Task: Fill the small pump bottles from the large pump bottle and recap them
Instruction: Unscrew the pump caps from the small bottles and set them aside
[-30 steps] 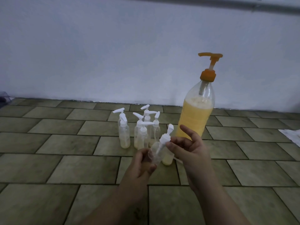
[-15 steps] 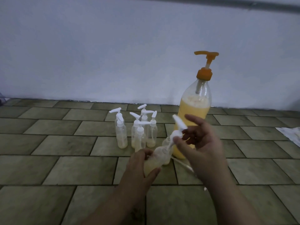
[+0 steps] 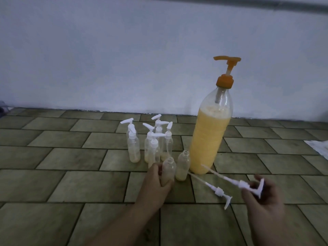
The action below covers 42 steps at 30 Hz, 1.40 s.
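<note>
Two small bottles stand uncapped on the tiled floor (image 3: 71, 183), close in front of the large pump bottle (image 3: 208, 139). We note the left hand (image 3: 156, 181) with fingers curled round the nearer open bottle (image 3: 169, 168), gripping its body; the neck is bare. The second open bottle (image 3: 182, 166) stands just beside it on the right, untouched, with a shallow pale yellow layer at its base. The right hand (image 3: 260, 196) pinches a white pump cap (image 3: 248, 184) by its head, held above the floor, its dip tube slanting up and left toward the foot of the large bottle. A second pump cap (image 3: 219, 190) lies on the floor between the two hands, its tube pointing toward the open bottles. The large bottle is upright near the far edge of the floor by the wall (image 3: 124, 59), filled with yellow liquid to below its shoulder, and carries an orange pump (image 3: 225, 75). Left of it a cluster of capped small bottles (image 3: 150, 142) stands upright, each with little liquid at the bottom. We record a white sheet (image 3: 319, 148) at the floor's right edge.
</note>
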Each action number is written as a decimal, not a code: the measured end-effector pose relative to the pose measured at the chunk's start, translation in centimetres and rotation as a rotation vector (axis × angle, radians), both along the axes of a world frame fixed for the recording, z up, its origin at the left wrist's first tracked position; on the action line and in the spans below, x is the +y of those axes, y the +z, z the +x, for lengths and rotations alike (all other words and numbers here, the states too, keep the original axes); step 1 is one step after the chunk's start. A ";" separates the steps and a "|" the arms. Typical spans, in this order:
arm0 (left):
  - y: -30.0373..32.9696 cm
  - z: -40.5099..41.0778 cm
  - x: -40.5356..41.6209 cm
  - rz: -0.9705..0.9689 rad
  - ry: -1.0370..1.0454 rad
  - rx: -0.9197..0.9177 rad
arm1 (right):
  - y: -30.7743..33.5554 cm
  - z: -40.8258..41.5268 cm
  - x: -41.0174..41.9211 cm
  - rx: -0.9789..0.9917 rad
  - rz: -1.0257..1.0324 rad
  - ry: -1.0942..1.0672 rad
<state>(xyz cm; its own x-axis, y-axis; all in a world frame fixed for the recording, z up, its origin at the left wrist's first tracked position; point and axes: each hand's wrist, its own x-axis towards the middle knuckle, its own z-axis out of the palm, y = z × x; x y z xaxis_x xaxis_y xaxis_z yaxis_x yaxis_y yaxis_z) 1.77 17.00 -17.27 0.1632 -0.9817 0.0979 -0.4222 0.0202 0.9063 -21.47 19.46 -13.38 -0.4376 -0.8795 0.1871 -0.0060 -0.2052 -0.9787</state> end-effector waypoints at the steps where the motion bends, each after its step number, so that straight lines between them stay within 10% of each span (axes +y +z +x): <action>1: 0.0 0.0 0.1 0.002 -0.002 0.015 | -1.5 0.1 0.0 0.045 0.012 -0.012; 19: 1.3 1.9 -5.0 -0.011 0.352 0.027 | -8.0 0.9 -0.6 0.798 0.073 0.157; 29: 1.7 2.7 -2.6 -0.194 0.354 0.042 | -4.4 2.8 -0.3 0.651 -0.197 0.064; 42: 6.1 1.4 3.9 -0.422 0.063 0.142 | 8.5 13.2 -1.6 0.298 -0.084 0.488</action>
<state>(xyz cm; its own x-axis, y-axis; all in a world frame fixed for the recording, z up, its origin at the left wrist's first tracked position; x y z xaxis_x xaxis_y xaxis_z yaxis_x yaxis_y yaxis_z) 3.17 20.90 -11.18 0.2622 -0.8484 0.4598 -0.3062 0.3787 0.8734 -8.26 17.87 -4.88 0.0970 -0.9432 0.3178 -0.1640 -0.3301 -0.9296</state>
